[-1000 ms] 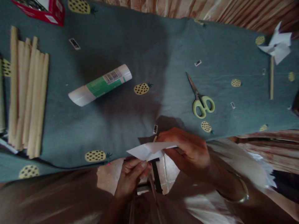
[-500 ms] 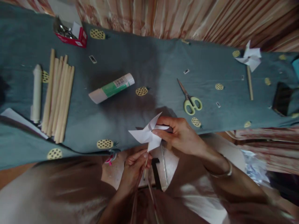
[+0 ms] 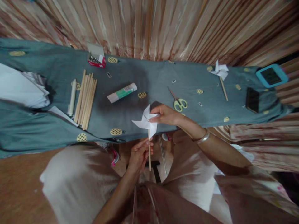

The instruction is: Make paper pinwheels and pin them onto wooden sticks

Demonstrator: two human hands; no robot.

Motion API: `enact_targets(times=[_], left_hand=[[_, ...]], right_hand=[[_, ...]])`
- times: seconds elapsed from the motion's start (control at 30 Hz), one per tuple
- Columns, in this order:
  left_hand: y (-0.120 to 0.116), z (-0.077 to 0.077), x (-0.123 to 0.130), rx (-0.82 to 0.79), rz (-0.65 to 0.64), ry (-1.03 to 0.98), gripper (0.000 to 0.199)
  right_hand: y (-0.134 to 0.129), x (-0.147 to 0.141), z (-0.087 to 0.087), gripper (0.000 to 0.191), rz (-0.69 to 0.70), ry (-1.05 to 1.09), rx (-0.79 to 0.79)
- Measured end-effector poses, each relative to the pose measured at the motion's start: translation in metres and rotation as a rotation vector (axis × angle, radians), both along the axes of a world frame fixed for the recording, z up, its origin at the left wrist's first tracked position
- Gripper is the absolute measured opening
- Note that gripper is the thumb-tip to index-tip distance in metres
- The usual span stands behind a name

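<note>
A white paper pinwheel on a thin wooden stick is held between my hands at the table's near edge. My left hand is closed on the stick below the blades. My right hand pinches one blade from the right, close to the small metal pin at the centre. Green-handled scissors lie beyond my right wrist. Past my hands, a glue stick with a green label lies on its side.
Several wooden sticks lie left of the glue stick, beside a pale tube. A red box of pins stands behind. White paper is at far left. Another pinwheel, a black phone and a blue-framed device lie rightward.
The camera view has shifted, showing more of the table's left and right ends. The pinwheel now faces the camera more, its stick more upright and showing below my left hand. Both hands keep their hold.
</note>
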State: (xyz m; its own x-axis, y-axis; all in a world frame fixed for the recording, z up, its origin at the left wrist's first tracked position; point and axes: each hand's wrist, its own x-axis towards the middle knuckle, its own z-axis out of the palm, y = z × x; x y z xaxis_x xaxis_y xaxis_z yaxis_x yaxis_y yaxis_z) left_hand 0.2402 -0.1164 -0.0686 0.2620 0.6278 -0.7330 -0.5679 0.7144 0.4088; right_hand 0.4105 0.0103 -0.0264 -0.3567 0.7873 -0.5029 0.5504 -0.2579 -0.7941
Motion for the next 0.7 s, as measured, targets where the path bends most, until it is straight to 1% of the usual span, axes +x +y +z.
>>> enact_targets(times=[0.1,0.2,0.33,0.47,0.57,0.63,0.7], left_hand=[[0.000,0.002,0.001,0.024,0.014,-0.020,0.042],[-0.001,0.004,0.001,0.018,0.017,-0.021,0.039],[-0.001,0.005,0.002,0.013,0.021,-0.011,0.038],[-0.002,0.006,0.002,0.031,0.023,-0.023,0.038],[-0.002,0.007,0.002,0.040,0.023,-0.036,0.040],[-0.002,0.007,0.002,0.044,0.023,-0.042,0.040],[-0.002,0.007,0.002,0.044,0.022,-0.045,0.037]], right_hand=[[0.009,-0.002,0.003,0.015,0.015,0.026,-0.115],[0.016,-0.005,0.007,0.015,0.046,-0.011,-0.151],[0.024,-0.011,0.012,0.013,0.091,-0.116,-0.137],[0.031,-0.015,0.017,0.013,0.194,-0.228,-0.104],[0.035,-0.016,0.019,0.015,0.270,-0.275,-0.051],[0.036,-0.016,0.019,0.015,0.284,-0.270,-0.048],[0.036,-0.016,0.018,0.015,0.260,-0.251,-0.071]])
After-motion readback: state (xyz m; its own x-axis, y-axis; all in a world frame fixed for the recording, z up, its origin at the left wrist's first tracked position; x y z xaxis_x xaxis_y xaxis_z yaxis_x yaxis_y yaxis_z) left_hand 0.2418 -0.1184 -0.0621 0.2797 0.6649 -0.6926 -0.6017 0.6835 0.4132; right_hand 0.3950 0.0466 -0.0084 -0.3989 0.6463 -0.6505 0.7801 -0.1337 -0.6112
